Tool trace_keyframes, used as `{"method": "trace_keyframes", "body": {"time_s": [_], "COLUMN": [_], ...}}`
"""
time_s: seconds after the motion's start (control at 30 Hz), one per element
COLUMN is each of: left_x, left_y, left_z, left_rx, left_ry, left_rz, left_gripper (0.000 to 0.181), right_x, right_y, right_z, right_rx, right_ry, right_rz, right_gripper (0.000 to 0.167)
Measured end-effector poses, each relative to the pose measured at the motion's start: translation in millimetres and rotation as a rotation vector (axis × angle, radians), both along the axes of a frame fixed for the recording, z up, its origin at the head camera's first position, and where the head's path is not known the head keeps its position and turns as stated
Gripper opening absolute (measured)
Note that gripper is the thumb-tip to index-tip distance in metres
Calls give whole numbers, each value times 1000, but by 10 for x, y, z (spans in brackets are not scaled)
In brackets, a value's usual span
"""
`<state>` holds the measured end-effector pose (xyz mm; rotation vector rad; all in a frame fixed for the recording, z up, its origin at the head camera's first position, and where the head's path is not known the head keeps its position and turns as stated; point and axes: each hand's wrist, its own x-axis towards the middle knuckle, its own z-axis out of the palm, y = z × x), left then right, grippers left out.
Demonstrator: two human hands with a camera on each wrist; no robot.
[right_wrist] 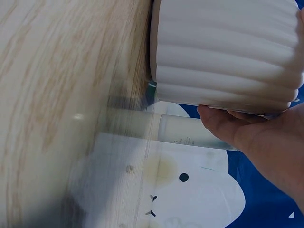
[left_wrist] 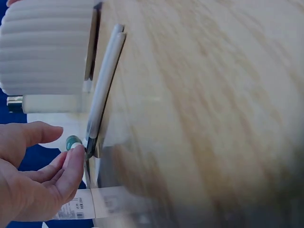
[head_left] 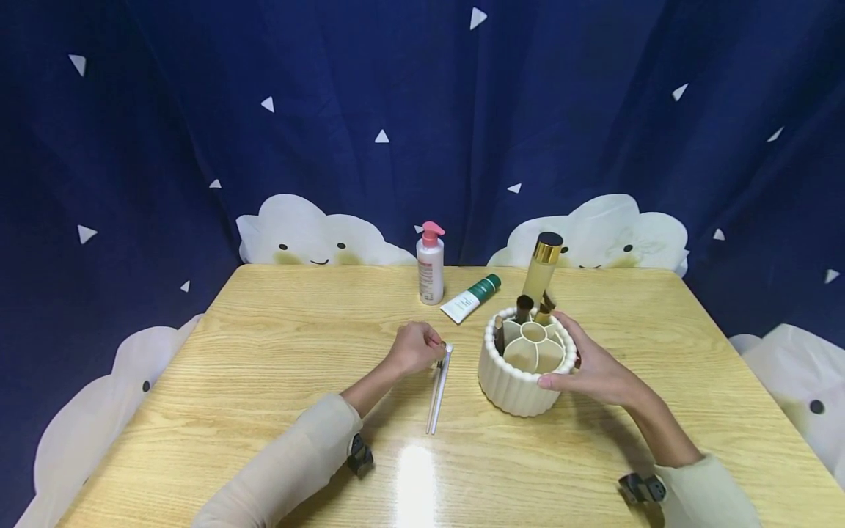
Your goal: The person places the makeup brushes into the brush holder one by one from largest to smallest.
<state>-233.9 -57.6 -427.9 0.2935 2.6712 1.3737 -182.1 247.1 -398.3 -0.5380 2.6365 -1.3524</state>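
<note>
Two slim makeup brushes [head_left: 441,392] with pale handles lie side by side on the wooden table. At their bristle end is my left hand [head_left: 414,348]; in the left wrist view its thumb [left_wrist: 45,132] stands apart from the fingers, and the fingertips are close to the brushes' dark ferrules. My right hand [head_left: 590,367] grips the side of a cream ribbed makeup organizer [head_left: 515,392], thumb at the near rim and fingers round the far side. Several dark-bristled brushes [head_left: 524,308] stand in its outer compartments. The right wrist view shows the organizer's ribbed wall [right_wrist: 223,52] against the hand.
Behind stand a white pump bottle [head_left: 431,273] with a pink top and a yellowish bottle [head_left: 541,268] with a gold and black cap. Between them lies a green and white tube [head_left: 472,298]. A dark blue curtain [head_left: 422,88] hangs beyond the table [head_left: 297,330].
</note>
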Motion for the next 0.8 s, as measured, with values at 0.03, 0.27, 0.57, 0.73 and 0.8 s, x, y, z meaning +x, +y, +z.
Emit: {"method": "trace_keyframes", "body": {"time_s": [0.03,0.27,0.57,0.73,0.8], "left_x": [-1,14,34,29,23], "left_y": [1,34,78,106,117], "left_z": [-16,-83,-89,-100,-94], "left_rx": [-5,-122,-227,-265,-276], "left_ry": [-11,26,47,44,38], "left_rz": [-6,-2,27,4,14], "left_gripper": [15,10,28,50,51], "right_x": [-1,-10,-5,-6,-5], "right_y": [0,9,14,10,10], "right_z": [-1,-18,-33,-26,-22], "right_rx": [-2,2,8,10,13], "right_ry": [1,11,13,13,14], "right_rz": [0,-3,-4,-7,-9], "right_gripper": [107,107,108,108,108]}}
